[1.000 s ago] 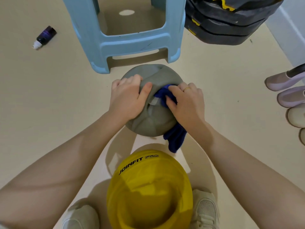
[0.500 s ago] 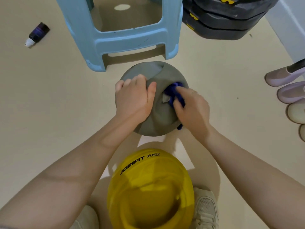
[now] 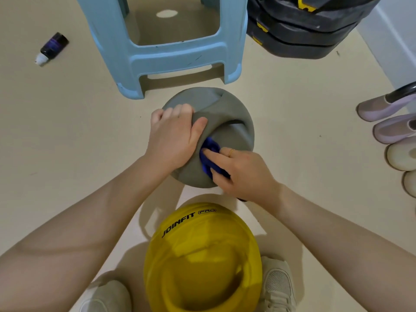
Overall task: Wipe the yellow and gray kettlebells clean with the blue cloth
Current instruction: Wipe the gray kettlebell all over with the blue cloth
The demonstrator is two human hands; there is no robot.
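Note:
The gray kettlebell [image 3: 234,118] sits on the beige floor in front of me. My left hand [image 3: 173,140] grips its handle on the left side. My right hand [image 3: 238,167] presses the bunched blue cloth [image 3: 208,154] against the near right face of the gray kettlebell; most of the cloth is hidden under my fingers. The yellow kettlebell [image 3: 202,255], marked JOINFIT PRO, stands closer to me between my shoes, untouched.
A light blue plastic stool [image 3: 180,61] stands just behind the gray kettlebell. Stacked black weights [image 3: 304,34] are at the back right. A small dark bottle [image 3: 53,47] lies on the floor at left. Pale boots [image 3: 387,106] line the right edge.
My right hand has slid the blue cloth from the upper right of the gray kettlebell down toward its near side. The hanging cloth tail is now tucked under my hand. My left hand keeps its grip.

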